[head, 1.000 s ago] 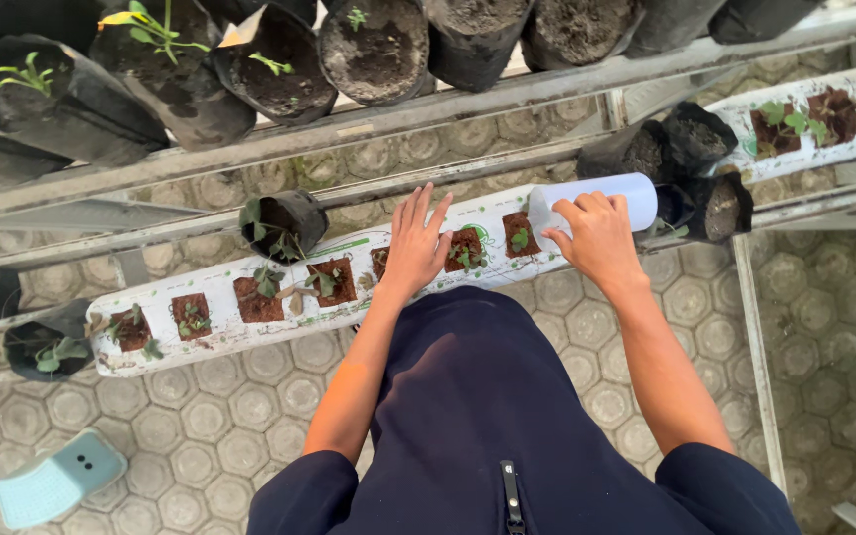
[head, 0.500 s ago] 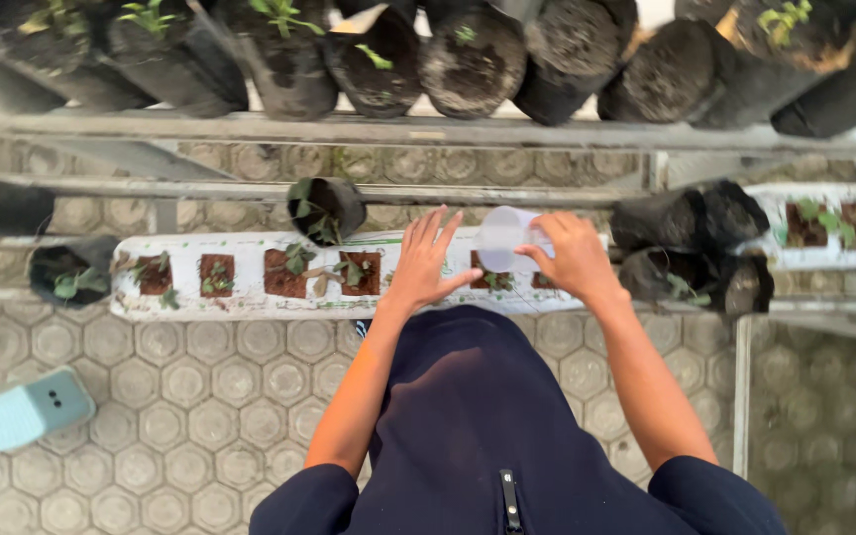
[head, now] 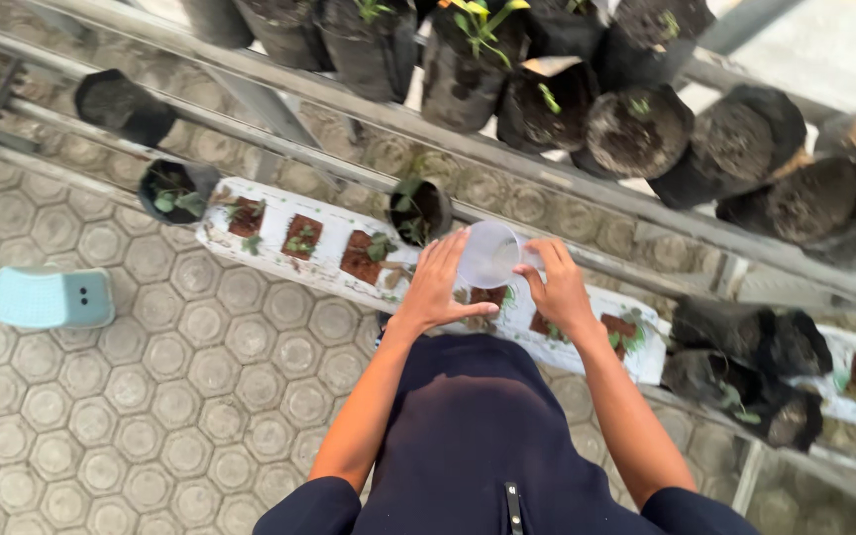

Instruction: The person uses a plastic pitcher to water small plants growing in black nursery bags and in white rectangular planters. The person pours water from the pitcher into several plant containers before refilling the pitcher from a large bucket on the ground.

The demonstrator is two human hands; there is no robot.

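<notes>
Over the long white planter [head: 324,269], the right hand [head: 559,287] wraps its fingers [head: 537,260] around a translucent plastic cup [head: 488,254], tipped with its mouth toward the camera. The left hand [head: 440,281] lies flat with fingers [head: 454,253] spread wide, touching the planter beside the cup. Small seedlings [head: 300,241] sit in square soil openings. Black grow bags [head: 636,129] crowd the metal rack [head: 279,89] above; a pale blue stool [head: 50,298] stands on the paved floor [head: 151,396].

A translucent white cup [head: 488,254] tilts, mouth toward the camera, over the white planter [head: 329,269].
</notes>
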